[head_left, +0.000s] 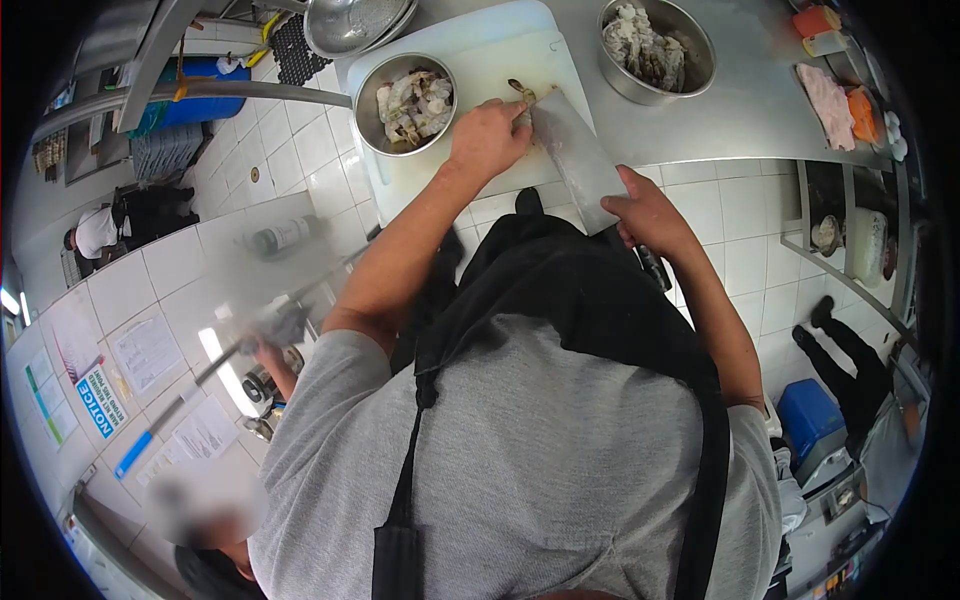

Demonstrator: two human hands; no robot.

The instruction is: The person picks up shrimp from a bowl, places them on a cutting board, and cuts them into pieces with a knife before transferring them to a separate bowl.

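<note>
My right hand (652, 214) is closed around the handle of a broad cleaver (578, 158). Its blade slants up and left over the cutting board's near edge, with the tip end beside a shrimp (521, 90). My left hand (490, 138) pins that shrimp against the white cutting board (483, 50), index finger stretched along it; the hand partly hides the shrimp's body. Close to my left wrist, a steel bowl (362, 118) holds several shrimp. Another steel bowl (655, 97) with more shrimp stands right of the board.
The steel counter (745, 110) carries metal strainers (352, 25) at back left and pink and orange cloths (828, 108) at right. A metal rail (270, 92) runs toward the board's left side. Other people (100, 232) are at left and right (850, 380).
</note>
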